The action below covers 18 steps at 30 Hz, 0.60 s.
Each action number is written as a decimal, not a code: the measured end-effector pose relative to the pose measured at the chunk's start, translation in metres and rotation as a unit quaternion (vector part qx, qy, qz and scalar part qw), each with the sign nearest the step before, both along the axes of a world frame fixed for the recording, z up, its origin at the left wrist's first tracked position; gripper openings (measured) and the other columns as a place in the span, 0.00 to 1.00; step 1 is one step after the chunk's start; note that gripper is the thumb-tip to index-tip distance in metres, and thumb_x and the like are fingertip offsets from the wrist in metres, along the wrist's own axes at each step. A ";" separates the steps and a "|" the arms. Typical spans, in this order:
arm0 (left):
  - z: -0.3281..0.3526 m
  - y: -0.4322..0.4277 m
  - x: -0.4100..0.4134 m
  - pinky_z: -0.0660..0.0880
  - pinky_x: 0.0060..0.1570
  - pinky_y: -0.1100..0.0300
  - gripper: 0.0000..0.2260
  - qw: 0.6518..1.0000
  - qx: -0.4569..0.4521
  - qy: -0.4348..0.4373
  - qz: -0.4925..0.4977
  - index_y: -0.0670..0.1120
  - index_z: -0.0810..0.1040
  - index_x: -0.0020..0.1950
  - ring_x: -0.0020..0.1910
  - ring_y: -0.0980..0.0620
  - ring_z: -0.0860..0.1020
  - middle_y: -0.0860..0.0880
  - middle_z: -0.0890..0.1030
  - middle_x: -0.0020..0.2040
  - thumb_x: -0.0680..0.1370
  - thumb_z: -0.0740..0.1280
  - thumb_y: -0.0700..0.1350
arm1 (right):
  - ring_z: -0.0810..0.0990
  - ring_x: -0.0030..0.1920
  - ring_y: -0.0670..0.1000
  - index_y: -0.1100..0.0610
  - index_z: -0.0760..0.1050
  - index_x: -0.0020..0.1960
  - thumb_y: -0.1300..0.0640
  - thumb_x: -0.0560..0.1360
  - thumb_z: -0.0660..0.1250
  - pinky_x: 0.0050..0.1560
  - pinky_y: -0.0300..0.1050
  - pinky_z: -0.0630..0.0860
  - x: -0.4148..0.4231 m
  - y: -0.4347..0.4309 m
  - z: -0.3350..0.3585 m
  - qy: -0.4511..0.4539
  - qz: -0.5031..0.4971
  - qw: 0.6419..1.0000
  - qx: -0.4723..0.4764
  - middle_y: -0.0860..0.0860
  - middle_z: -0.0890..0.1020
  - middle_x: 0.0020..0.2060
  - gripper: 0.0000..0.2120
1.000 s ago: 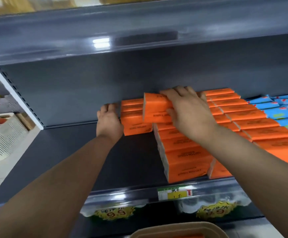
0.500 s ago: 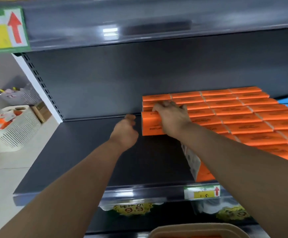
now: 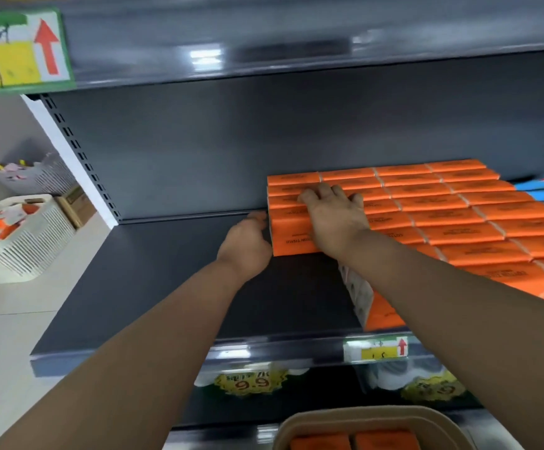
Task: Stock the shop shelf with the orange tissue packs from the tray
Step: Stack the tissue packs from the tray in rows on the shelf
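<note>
A second ago a short column of orange tissue packs (image 3: 442, 219) stood apart from the main block at the back of the shelf (image 3: 166, 280), and the right hand (image 3: 335, 219) was bringing packs in between. Now we see no gap: the block is one flat field along the back edge, and its left end is near the middle of the shelf.

The right hand lies on top of this left end, its grip apart, with the fingers spread flat and pressing down. Half a second ago the left hand (image 3: 247, 245) was apart from the packs; now it touches the left side of the end column. We cannot tell its grip, because we see only its back. We judge this batch is placed and is only being squared.

The tray (image 3: 371, 414) below the front edge holds at least two more packs. On the floor, to the left, a white basket (image 3: 33, 248) holds orange and white things, and a grey basket (image 3: 53, 177) is behind it.
</note>
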<state>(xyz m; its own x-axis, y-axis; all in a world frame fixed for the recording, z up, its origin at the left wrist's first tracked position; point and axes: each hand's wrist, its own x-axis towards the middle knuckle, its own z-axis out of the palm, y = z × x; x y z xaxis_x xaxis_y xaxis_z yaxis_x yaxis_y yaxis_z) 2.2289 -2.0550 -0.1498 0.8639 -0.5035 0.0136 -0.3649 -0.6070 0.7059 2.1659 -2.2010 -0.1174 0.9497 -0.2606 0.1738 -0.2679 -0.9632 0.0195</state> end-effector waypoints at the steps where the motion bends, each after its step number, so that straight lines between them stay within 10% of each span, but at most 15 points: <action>1: 0.004 0.003 -0.007 0.71 0.64 0.53 0.22 1.000 -0.002 -0.016 -0.001 0.46 0.68 0.70 0.64 0.49 0.73 0.47 0.75 0.66 0.76 0.63 0.37 | 0.65 0.66 0.57 0.51 0.62 0.71 0.63 0.70 0.68 0.61 0.57 0.64 -0.008 0.001 0.002 -0.008 0.003 1.000 0.000 0.54 0.68 0.65 0.32; 12: -0.012 0.034 -0.152 0.73 0.53 0.64 0.19 0.990 -0.067 -0.126 -0.013 0.42 0.73 0.64 0.48 0.55 0.78 0.50 0.80 0.51 0.74 0.64 0.33 | 0.74 0.56 0.60 0.54 0.74 0.59 0.56 0.69 0.72 0.47 0.53 0.70 -0.174 0.041 -0.036 -0.171 0.085 0.980 0.049 0.55 0.76 0.53 0.20; 18: -0.096 0.046 -0.233 0.73 0.51 0.64 0.18 0.999 0.008 -0.038 -0.028 0.44 0.71 0.65 0.50 0.55 0.78 0.51 0.79 0.52 0.76 0.63 0.36 | 0.72 0.58 0.56 0.52 0.72 0.62 0.55 0.73 0.68 0.53 0.53 0.70 -0.264 0.032 -0.122 -0.013 0.031 0.995 0.092 0.52 0.75 0.55 0.18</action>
